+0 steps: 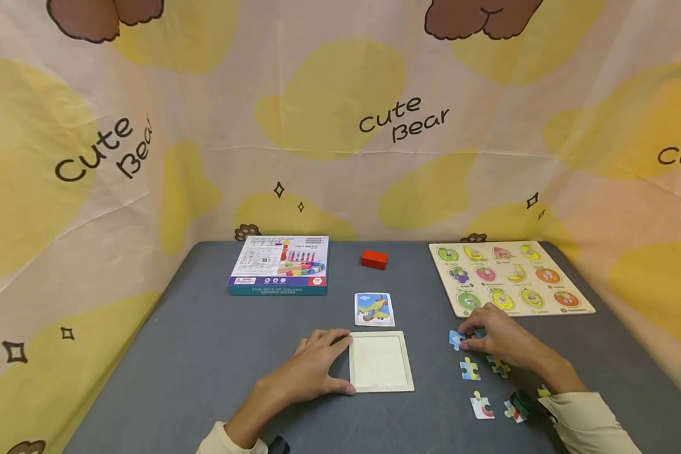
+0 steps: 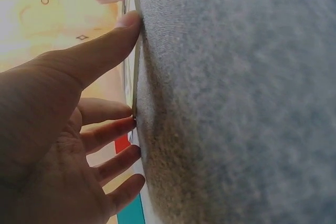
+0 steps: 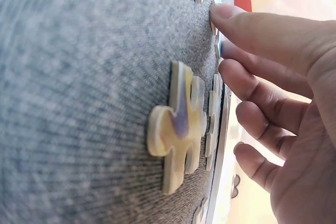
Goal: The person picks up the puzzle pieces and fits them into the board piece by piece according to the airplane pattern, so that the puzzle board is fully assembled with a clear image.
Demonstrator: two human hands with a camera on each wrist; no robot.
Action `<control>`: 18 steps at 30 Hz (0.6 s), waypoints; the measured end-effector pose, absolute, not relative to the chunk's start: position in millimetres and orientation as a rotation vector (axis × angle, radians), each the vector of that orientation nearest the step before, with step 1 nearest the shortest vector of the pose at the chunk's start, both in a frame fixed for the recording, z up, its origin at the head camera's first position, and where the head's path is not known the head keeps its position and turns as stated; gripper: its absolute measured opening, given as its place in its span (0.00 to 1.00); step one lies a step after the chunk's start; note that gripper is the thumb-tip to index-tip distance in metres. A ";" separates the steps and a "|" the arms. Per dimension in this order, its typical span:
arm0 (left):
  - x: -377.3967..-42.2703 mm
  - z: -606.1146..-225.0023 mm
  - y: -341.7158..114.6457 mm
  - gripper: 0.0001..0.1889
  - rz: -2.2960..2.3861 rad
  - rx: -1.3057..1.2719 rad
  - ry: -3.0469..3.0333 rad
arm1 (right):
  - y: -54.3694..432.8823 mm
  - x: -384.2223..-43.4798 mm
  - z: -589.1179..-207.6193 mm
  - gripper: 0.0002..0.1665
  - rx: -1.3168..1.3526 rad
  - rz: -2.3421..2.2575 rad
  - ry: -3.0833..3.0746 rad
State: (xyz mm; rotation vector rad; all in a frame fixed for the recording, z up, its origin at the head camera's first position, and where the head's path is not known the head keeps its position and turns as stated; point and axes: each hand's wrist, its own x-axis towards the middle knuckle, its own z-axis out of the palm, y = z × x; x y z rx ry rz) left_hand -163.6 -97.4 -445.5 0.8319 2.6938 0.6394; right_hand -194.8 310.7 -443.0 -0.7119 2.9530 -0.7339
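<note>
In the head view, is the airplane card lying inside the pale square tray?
No, the airplane card lies on the gray table, beyond the far edge of the pale square tray.

The tabletop (image 1: 176,353) has a matt, rough, cloth-like weave; the tray (image 1: 379,361), smooth matt wood in appearance; puzzle pieces (image 1: 470,370) at its 3 o'clock, wood-like with smooth printed faces; block (image 1: 374,260) at 12 o'clock, smooth; backdrop (image 1: 318,113), creased cloth.
</note>
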 end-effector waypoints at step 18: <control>-163.9 -439.6 -93.6 0.49 0.577 0.787 2.668 | 291.9 -196.1 -435.3 0.09 -0.757 -0.726 2.960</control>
